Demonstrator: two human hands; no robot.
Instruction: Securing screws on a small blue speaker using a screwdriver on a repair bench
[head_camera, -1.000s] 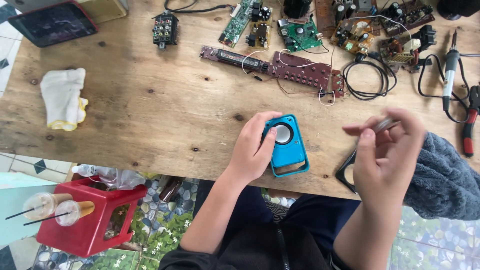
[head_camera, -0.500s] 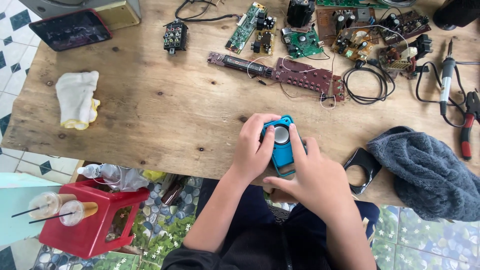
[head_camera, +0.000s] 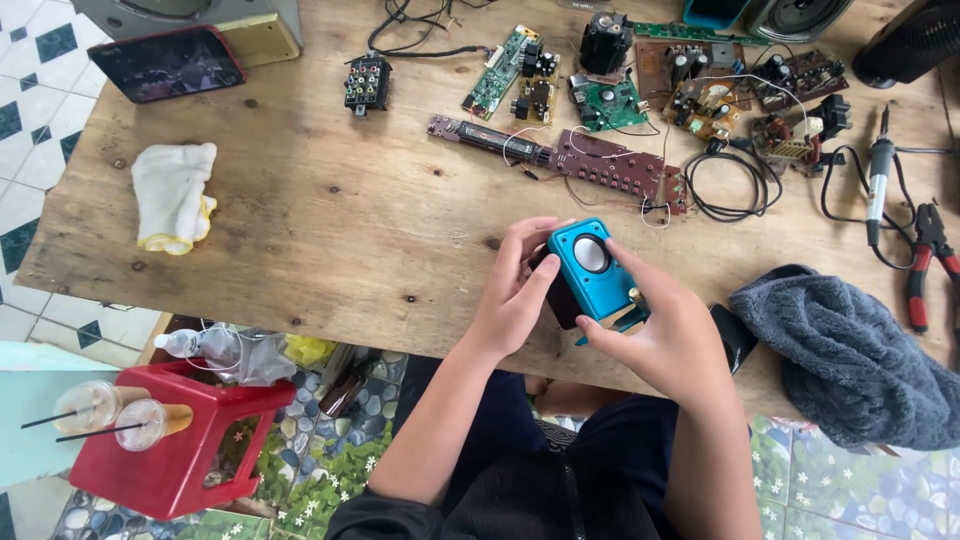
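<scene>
— What differs from half a second back?

— I've tilted the small blue speaker up off the wooden table, so its round grille faces me more squarely.

— Where does it sit now?

— Between my 2 hands: my left hand curls its fingers around the dark left side, my right hand pinches the lower right corner.
</scene>
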